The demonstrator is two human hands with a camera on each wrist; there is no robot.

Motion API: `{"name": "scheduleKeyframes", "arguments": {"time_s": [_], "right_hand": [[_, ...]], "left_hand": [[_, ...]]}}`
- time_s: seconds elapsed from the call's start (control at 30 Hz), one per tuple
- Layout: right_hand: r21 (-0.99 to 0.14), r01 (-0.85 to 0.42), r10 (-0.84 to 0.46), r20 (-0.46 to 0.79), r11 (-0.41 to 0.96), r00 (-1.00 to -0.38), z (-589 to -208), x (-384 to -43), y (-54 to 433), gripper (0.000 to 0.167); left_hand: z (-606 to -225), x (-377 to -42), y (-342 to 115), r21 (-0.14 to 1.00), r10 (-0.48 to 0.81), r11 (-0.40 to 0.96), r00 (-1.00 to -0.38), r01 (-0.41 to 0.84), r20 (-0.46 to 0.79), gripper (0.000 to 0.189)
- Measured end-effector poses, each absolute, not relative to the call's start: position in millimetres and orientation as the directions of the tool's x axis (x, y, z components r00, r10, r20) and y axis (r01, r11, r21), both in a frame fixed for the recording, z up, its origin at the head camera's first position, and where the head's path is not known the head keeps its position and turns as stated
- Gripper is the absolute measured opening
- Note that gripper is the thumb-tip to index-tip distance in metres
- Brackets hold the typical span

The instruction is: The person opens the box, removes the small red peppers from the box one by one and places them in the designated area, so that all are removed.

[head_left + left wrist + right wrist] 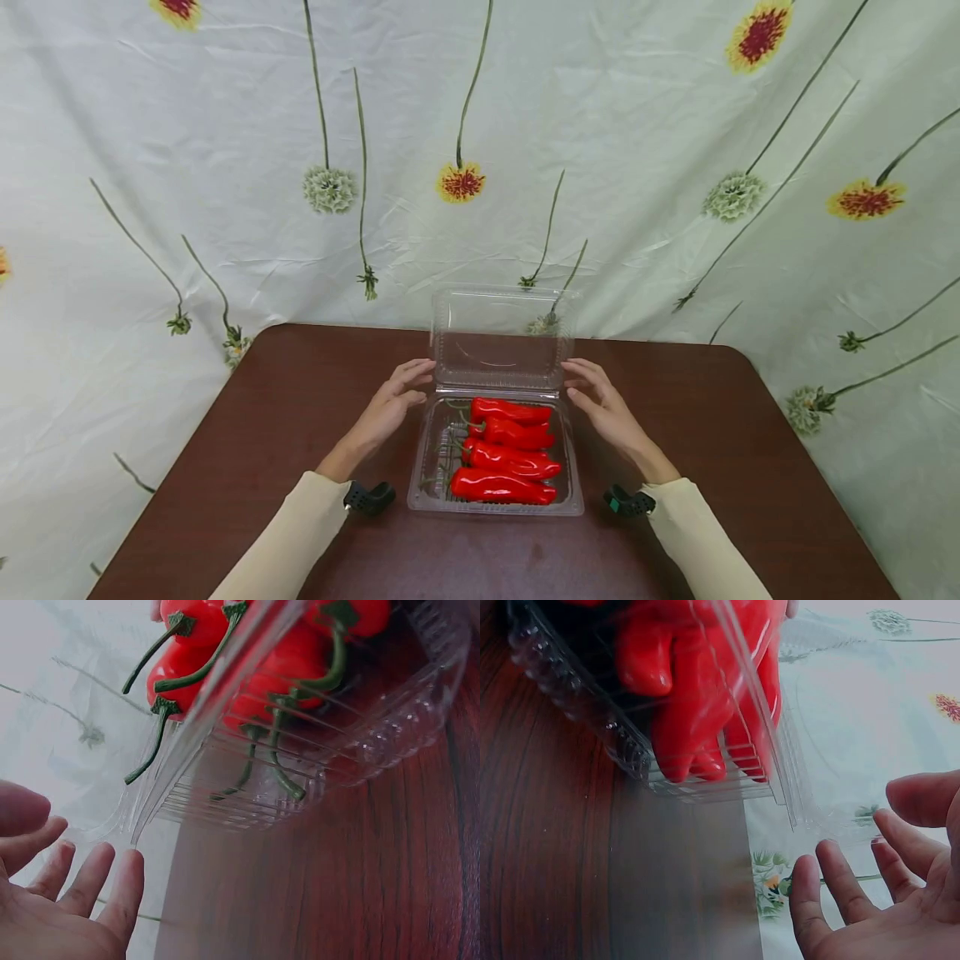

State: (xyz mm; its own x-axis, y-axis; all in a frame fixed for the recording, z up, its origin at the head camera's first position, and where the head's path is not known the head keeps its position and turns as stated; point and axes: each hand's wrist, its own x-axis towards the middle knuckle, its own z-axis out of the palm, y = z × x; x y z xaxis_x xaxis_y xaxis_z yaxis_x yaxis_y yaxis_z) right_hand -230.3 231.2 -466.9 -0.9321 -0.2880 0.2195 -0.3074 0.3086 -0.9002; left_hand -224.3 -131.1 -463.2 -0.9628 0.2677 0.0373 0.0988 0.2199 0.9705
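A clear plastic clamshell container [418,496] lies on the table with its hinged lid [495,367] raised at the back. Several glossy red peppers [504,486] with green stems are lined up inside it, stems to the left. My left hand [384,413] is beside the lid's left edge, fingers extended; my right hand [611,417] mirrors it at the right edge. Both wrist views show straight, spread fingers of the left hand [67,907] and right hand [885,900] close to the lid. Whether the fingertips touch the plastic, I cannot tell.
The dark brown wooden table [315,375] has rounded far corners. Behind it hangs a white cloth [255,125] printed with flowers and stems, meeting the table's back edge. A black band [369,498] is on the left wrist and another black band [628,502] on the right.
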Motion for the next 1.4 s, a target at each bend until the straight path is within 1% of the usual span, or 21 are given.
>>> {"name": "scheduleKeyframes", "arguments": {"time_s": [0.17,0.3,0.47,0.67,0.9,1.13,1.4], "right_hand": [[-0.895,-0.306,-0.305,0.207,0.324,-0.93,-472.4,-232.0,229.9,0.045],[-0.882,-0.324,-0.319,0.215,0.342,-0.923,-475.7,-231.6,229.8,0.048],[-0.874,-0.332,-0.343,0.209,0.354,-0.916,-478.5,-233.4,230.5,0.054],[-0.871,-0.312,-0.339,0.184,0.378,-0.923,-480.6,-234.1,228.9,0.062],[-0.87,-0.338,-0.352,0.21,0.358,-0.912,-483.5,-233.8,227.9,0.064],[-0.864,-0.325,-0.371,0.177,0.385,-0.912,-482.0,-232.8,228.8,0.066],[-0.863,-0.293,-0.37,0.136,0.411,-0.919,-480.4,-229.4,227.8,0.065]], "left_hand": [[-466.5,-225.6,-128.3,0.97,0.253,0.227,-0.967,0.086,0.027,0.057],[-468.6,-225.2,-128.4,0.966,0.26,0.238,-0.965,0.096,0.032,0.058],[-471.0,-225.4,-128.7,0.966,0.277,0.239,-0.96,0.098,0.029,0.058],[-475.1,-226.2,-128.8,0.952,0.285,0.283,-0.958,0.113,0.029,0.064],[-476.8,-224.1,-128.0,0.961,0.283,0.251,-0.958,0.113,0.039,0.065],[-481.7,-224.7,-129.0,0.945,0.298,0.299,-0.954,0.132,0.038,0.064],[-484.1,-223.7,-130.9,0.942,0.31,0.322,-0.951,0.093,-0.012,0.065]]}}
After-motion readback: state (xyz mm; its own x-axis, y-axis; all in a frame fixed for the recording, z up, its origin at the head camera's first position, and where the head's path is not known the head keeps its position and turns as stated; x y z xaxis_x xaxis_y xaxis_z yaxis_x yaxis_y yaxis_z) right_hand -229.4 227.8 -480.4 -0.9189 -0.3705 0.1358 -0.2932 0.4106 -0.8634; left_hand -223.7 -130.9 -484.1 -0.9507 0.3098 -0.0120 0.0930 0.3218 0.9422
